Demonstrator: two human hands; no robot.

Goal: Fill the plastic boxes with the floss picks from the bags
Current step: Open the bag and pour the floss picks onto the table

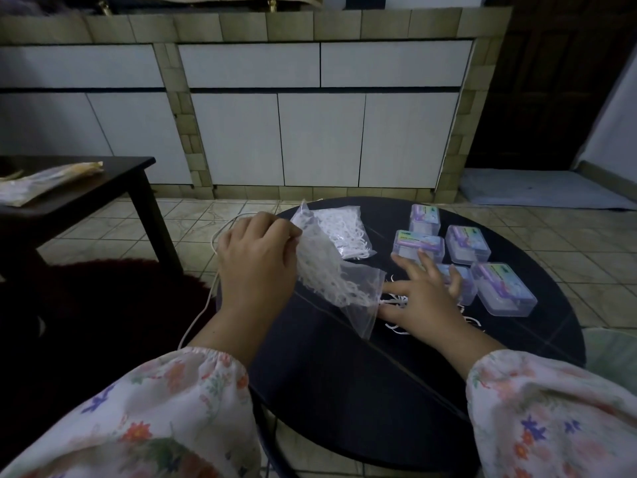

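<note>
My left hand [256,260] grips the closed end of a clear plastic bag [331,277] of white floss picks and holds it tilted, mouth down toward the round black table [344,374]. A few loose floss picks [396,300] lie at the bag's mouth. My right hand [424,298] rests on the table with spread fingers over those picks, its fingertips against a plastic box [463,282]. A second bag of floss picks [341,232] lies flat further back. Several clear plastic boxes with purple labels [503,293] stand at the table's right, lids on.
A dark low table [103,191] at the left carries another bag [41,182]. A white cord [210,291] hangs past the round table's left edge. Tiled floor and white cabinet doors lie beyond. A dark red rug [103,305] is at the left.
</note>
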